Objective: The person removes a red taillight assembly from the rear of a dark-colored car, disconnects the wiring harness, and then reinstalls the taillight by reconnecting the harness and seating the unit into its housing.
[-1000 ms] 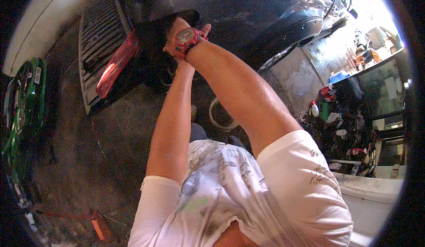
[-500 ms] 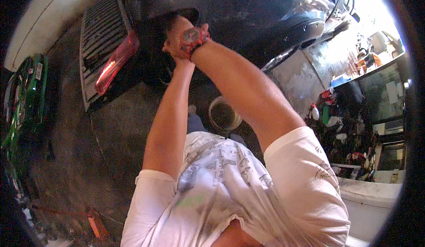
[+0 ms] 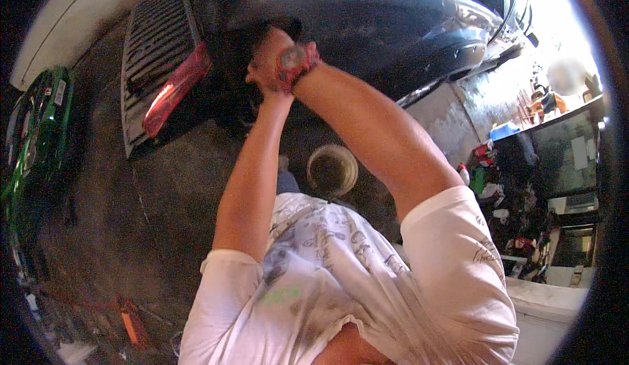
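My right hand (image 3: 274,42) reaches into a dark opening in the underside of a large black curved panel (image 3: 367,21), which looks like a car bumper. Its fingers are hidden inside. A red watch (image 3: 293,60) is on that wrist. My left hand (image 3: 262,73) is pressed close against the right wrist, just below the opening. Part of it lies behind the right wrist, so its grip does not show. Left of both hands, a long red tail-light lens (image 3: 175,91) rests beside a ribbed grey panel (image 3: 157,44).
A round pale bucket (image 3: 333,170) stands on the floor below my forearms. Green glossy body parts (image 3: 42,132) lie at the far left. An orange tool (image 3: 133,326) is at lower left. Cluttered shelving (image 3: 570,136) lines the right, with a blue item (image 3: 504,130) on top.
Both hands remain at the opening, slightly further right in the picture. The view has shifted a little, and more of the bucket shows beside my right forearm.
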`<move>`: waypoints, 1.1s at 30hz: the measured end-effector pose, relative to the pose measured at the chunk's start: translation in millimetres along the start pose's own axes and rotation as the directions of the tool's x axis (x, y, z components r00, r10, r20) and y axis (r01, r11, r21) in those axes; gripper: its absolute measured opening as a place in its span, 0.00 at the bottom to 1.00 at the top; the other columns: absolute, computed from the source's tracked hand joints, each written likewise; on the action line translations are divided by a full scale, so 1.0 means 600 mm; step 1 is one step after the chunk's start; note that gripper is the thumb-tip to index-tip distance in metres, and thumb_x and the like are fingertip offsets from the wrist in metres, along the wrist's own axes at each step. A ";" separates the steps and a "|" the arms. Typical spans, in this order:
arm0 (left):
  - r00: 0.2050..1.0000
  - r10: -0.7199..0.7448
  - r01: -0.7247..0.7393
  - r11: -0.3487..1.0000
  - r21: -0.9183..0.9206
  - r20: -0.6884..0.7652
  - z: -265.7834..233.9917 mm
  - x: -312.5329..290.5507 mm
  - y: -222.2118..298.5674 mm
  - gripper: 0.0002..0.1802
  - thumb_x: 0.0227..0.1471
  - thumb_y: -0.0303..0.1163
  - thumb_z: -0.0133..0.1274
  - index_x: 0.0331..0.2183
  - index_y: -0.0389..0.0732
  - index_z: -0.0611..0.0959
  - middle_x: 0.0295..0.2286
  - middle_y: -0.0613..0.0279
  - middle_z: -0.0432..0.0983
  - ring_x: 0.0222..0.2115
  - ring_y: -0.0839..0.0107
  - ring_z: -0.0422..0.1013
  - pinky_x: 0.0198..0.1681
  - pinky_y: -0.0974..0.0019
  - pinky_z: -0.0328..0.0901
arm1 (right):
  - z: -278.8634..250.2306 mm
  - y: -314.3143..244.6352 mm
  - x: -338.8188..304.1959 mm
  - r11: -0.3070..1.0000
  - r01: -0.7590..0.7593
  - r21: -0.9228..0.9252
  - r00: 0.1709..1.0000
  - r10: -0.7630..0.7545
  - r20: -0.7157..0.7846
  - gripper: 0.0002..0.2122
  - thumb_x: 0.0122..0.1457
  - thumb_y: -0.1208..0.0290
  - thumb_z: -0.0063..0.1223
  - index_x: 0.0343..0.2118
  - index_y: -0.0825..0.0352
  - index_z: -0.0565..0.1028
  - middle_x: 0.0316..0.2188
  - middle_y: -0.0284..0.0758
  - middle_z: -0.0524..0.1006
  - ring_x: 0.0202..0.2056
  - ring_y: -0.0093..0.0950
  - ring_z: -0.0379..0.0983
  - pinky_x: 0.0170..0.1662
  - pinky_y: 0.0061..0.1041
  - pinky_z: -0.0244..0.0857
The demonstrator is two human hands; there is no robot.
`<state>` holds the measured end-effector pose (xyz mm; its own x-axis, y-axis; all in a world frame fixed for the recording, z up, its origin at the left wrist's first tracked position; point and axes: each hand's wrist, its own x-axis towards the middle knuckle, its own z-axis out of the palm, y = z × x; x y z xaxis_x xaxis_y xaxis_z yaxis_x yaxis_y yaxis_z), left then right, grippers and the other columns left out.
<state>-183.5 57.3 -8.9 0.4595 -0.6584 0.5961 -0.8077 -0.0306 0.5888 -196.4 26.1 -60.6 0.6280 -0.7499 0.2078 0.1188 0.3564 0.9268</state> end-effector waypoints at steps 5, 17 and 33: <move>0.995 0.051 -0.049 0.999 0.015 -0.085 0.003 0.017 0.005 0.41 0.45 0.74 0.58 0.32 0.40 0.78 0.27 0.51 0.74 0.31 0.48 0.74 0.35 0.46 0.67 | 0.009 0.015 0.020 0.680 -0.052 -0.732 0.998 0.015 -0.057 0.49 0.52 0.22 0.49 0.63 0.63 0.72 0.65 0.46 0.68 0.67 0.45 0.62 0.67 0.57 0.56; 0.979 -0.096 0.103 0.994 -0.027 0.181 0.038 0.023 0.006 0.49 0.47 0.79 0.51 0.50 0.42 0.69 0.46 0.51 0.65 0.48 0.48 0.63 0.50 0.40 0.56 | -0.016 -0.089 0.095 0.477 -0.069 -0.876 0.976 0.214 0.039 0.52 0.52 0.21 0.49 0.68 0.64 0.64 0.65 0.46 0.69 0.64 0.48 0.66 0.66 0.55 0.59; 0.998 -0.049 0.045 0.991 -0.126 -0.032 0.077 0.004 -0.005 0.39 0.51 0.73 0.57 0.38 0.43 0.79 0.35 0.61 0.81 0.33 0.54 0.75 0.37 0.50 0.66 | 0.023 -0.067 0.031 0.530 -0.080 -0.844 0.963 0.260 0.072 0.48 0.53 0.30 0.55 0.67 0.66 0.65 0.68 0.44 0.65 0.69 0.44 0.58 0.71 0.49 0.50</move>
<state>-197.1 20.9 -34.7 0.5100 -0.6319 0.5836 -0.7335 0.0350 0.6788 -200.0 -10.0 -90.0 0.5801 -0.6694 0.4640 0.6619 0.7194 0.2104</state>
